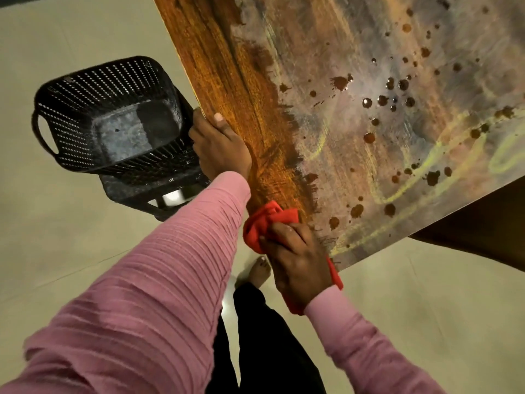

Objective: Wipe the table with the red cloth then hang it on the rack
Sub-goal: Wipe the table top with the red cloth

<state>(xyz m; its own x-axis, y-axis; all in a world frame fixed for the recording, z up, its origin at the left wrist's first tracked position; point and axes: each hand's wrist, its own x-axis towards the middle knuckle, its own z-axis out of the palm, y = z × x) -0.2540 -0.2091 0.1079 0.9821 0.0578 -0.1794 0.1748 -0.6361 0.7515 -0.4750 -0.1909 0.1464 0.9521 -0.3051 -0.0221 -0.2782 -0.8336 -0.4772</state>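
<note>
The right hand presses down on the red cloth, fingers curled over the bunched fabric at the near corner of the desk; one end of the cloth hangs past the desk edge beneath the wrist. The left hand grips the desk's left edge, thumb on top and fingers wrapped under. A strip along that left edge shows bright, clean wood grain, while the surface to the right is dull and grey, dotted with dark brown drops and looping yellowish streaks. Left of the desk, a black perforated basket sits on a dark stool on the pale floor. Both sleeves are pink.
</note>
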